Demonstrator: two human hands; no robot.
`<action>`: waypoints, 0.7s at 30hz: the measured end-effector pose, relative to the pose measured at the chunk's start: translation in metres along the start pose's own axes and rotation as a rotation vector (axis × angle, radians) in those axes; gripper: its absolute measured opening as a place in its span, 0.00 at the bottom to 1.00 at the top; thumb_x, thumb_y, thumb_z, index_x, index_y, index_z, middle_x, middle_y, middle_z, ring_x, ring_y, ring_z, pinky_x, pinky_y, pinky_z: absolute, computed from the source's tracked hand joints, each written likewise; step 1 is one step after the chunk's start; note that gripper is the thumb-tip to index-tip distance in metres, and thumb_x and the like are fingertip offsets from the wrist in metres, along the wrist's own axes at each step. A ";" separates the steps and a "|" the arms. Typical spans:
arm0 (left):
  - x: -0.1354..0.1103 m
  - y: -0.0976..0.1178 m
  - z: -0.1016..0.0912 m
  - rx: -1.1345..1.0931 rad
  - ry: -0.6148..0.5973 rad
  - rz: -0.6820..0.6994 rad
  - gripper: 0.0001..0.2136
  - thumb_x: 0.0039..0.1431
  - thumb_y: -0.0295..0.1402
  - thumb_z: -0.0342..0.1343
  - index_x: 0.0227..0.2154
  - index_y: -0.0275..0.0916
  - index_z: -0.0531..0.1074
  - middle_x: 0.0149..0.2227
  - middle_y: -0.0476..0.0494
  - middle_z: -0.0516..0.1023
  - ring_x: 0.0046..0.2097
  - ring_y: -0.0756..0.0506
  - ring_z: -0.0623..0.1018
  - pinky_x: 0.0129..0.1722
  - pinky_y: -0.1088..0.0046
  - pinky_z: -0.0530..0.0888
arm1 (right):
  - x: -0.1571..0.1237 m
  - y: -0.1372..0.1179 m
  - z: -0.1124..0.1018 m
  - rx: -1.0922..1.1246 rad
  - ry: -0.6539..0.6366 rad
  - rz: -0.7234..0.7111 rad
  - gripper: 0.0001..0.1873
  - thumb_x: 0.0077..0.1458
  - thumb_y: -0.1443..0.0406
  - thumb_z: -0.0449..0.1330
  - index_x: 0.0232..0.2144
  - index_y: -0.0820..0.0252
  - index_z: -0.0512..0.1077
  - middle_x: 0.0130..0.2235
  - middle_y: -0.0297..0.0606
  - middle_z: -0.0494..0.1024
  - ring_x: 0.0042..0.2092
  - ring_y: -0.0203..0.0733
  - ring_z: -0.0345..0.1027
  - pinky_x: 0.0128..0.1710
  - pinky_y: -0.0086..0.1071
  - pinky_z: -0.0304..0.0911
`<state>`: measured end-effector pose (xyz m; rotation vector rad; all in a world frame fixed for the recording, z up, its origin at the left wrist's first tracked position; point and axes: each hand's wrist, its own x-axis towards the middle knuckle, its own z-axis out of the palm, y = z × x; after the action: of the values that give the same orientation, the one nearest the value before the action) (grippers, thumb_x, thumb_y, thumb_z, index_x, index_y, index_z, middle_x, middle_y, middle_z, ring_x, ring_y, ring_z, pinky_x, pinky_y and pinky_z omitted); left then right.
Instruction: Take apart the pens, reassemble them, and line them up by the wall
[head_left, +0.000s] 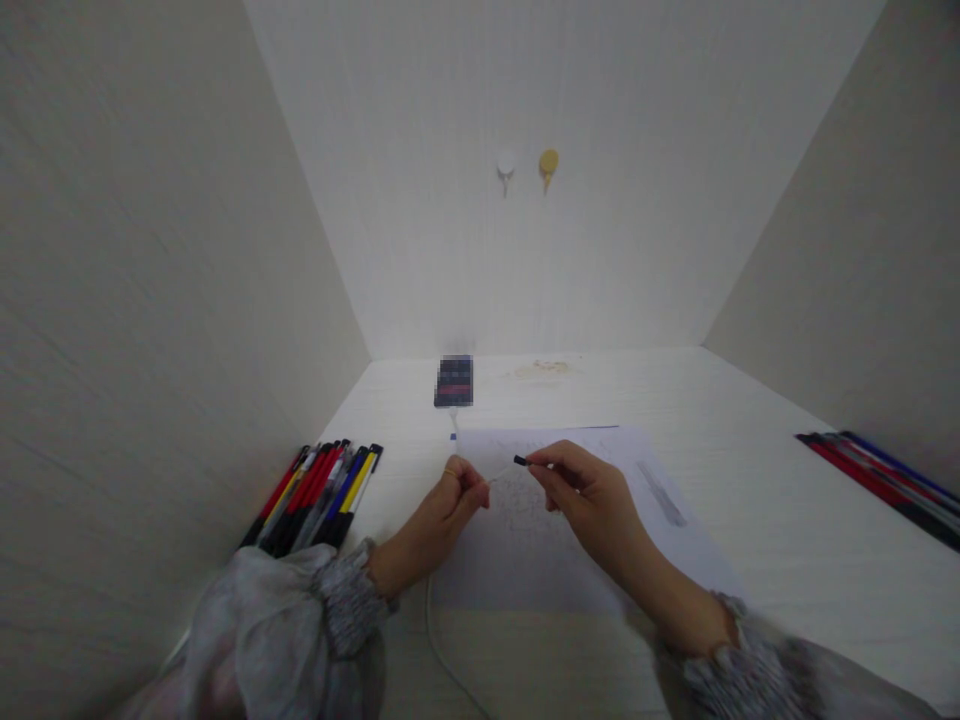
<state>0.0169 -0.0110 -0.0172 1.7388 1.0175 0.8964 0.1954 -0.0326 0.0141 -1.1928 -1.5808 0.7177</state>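
My left hand is closed in a pinch on a thin pale rod, which pokes out to the right of the fingertips. Most of the rod is hidden in the fingers, so its kind is unclear. Close by on the right, my right hand pinches a small black piece like a pen's end or cap, its dark end toward the left hand. The two held things are slightly apart. Both hands are over a white sheet of paper with faint pencil-like marks.
Several pens in red, yellow, blue and black lie at the left wall, and more pens lie at the right wall. A phone-like device with a white cable rests at the back. Two hooks are on the back wall.
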 end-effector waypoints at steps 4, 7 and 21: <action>0.001 0.004 0.000 -0.015 -0.020 -0.005 0.04 0.55 0.33 0.43 0.29 0.39 0.55 0.23 0.52 0.63 0.24 0.53 0.61 0.24 0.76 0.59 | -0.001 0.004 -0.002 -0.086 -0.007 -0.061 0.05 0.48 0.66 0.52 0.28 0.59 0.68 0.24 0.34 0.69 0.21 0.30 0.60 0.21 0.25 0.57; 0.001 0.006 -0.001 -0.003 -0.045 0.012 0.03 0.55 0.33 0.42 0.29 0.39 0.55 0.22 0.53 0.63 0.25 0.52 0.62 0.26 0.75 0.60 | -0.002 0.004 -0.002 -0.121 -0.016 -0.094 0.06 0.49 0.66 0.51 0.28 0.59 0.68 0.26 0.35 0.69 0.24 0.32 0.61 0.23 0.26 0.58; 0.002 0.009 -0.002 0.018 -0.005 0.001 0.06 0.55 0.35 0.42 0.32 0.39 0.60 0.21 0.54 0.61 0.22 0.53 0.59 0.23 0.77 0.58 | -0.001 0.004 0.003 0.109 -0.016 0.138 0.06 0.47 0.64 0.52 0.28 0.60 0.67 0.14 0.27 0.62 0.17 0.31 0.57 0.18 0.25 0.55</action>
<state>0.0177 -0.0111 -0.0078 1.7556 1.0249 0.8855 0.1936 -0.0319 0.0097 -1.2267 -1.4636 0.8939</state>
